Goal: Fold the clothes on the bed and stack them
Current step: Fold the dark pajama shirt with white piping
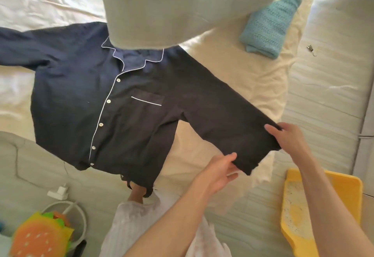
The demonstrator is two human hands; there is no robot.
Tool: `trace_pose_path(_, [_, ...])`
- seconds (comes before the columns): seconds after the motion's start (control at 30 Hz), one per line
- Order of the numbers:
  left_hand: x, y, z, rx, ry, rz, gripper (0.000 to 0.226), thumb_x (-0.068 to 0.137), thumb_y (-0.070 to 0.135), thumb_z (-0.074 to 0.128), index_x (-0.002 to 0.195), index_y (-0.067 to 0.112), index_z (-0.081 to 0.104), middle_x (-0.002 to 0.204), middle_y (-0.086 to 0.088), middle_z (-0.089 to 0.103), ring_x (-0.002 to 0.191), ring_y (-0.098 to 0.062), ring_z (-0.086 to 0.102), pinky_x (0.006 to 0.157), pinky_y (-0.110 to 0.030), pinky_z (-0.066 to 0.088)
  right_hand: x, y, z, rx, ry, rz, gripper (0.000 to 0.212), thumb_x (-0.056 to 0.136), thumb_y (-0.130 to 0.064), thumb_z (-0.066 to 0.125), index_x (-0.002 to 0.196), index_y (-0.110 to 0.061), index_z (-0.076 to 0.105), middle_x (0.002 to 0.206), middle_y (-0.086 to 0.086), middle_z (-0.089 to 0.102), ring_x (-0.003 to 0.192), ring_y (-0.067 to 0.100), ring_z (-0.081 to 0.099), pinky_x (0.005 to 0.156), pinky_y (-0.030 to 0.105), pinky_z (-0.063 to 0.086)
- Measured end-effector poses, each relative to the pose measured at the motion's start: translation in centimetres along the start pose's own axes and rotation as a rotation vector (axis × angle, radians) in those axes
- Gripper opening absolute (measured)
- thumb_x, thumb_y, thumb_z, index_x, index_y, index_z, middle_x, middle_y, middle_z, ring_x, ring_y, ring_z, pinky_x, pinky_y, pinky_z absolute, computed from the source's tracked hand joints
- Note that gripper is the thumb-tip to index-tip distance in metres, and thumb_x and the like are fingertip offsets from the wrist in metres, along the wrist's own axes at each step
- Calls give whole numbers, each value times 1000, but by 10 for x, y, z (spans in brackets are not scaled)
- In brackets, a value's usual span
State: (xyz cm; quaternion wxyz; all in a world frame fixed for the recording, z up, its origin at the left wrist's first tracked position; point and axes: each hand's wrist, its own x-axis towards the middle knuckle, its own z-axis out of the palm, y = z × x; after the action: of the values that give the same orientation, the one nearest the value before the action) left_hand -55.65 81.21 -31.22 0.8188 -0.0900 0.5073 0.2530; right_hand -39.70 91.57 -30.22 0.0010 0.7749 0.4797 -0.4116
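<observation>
A navy button-up pajama shirt (85, 102) with white piping lies front-up on the cream bed sheet (242, 78), sleeves spread out. My right hand (285, 135) grips the far corner of the right sleeve's cuff (255, 147). My left hand (220, 171) pinches the near corner of the same cuff, lifting it a little off the bed. A pale green-grey garment (162, 7) hangs blurred at the top, covering part of the shirt's collar. A folded teal knit piece (269, 27) rests on the bed at the upper right.
A yellow tray (321, 206) sits on the floor at the lower right. A white charger (58, 192), a white ring stand (81, 216) and an orange-green burger-shaped toy (40, 234) are at the lower left. White fabric (137, 228) is just below me.
</observation>
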Motion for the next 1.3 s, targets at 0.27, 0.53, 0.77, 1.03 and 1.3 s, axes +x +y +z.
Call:
trace_pose_path(0.27, [12,-1,-5,426,315,204,19,94,11,51,110,8,61,102,-10,67,86,-20,62,73,-27,49,40,-7,-21,-285,340,-80,38,95,-30,50,127,-12,55,121,18,61,111,40,54,82,39,43])
trace_pose_path(0.53, [-1,2,-133,696,983,261,19,93,11,52,108,7,62,113,-13,63,105,-29,56,83,-29,39,-2,-16,92,-226,135,-142,29,92,-21,53,114,-4,61,119,19,58,115,37,49,94,41,38])
trace_pose_path(0.77, [37,11,-147,705,995,394,39,88,34,61,118,9,53,118,-8,47,107,-24,50,94,-39,43,-6,-75,191,557,-392,266,29,93,-30,57,84,-3,62,78,17,61,66,24,61,58,27,53])
trace_pose_path(1.03, [47,13,-152,988,1032,486,15,93,16,52,100,8,62,102,-8,57,101,-25,49,89,-37,40,29,-118,199,916,-293,466,23,92,-9,57,115,-3,58,78,8,58,56,15,56,48,23,47])
trace_pose_path(1.3, [28,-8,-149,1284,770,673,23,85,-8,44,99,7,54,92,-6,52,86,-23,48,80,-31,37,39,-117,184,888,-236,472,31,87,-12,66,115,-5,55,68,2,48,55,13,51,49,24,47])
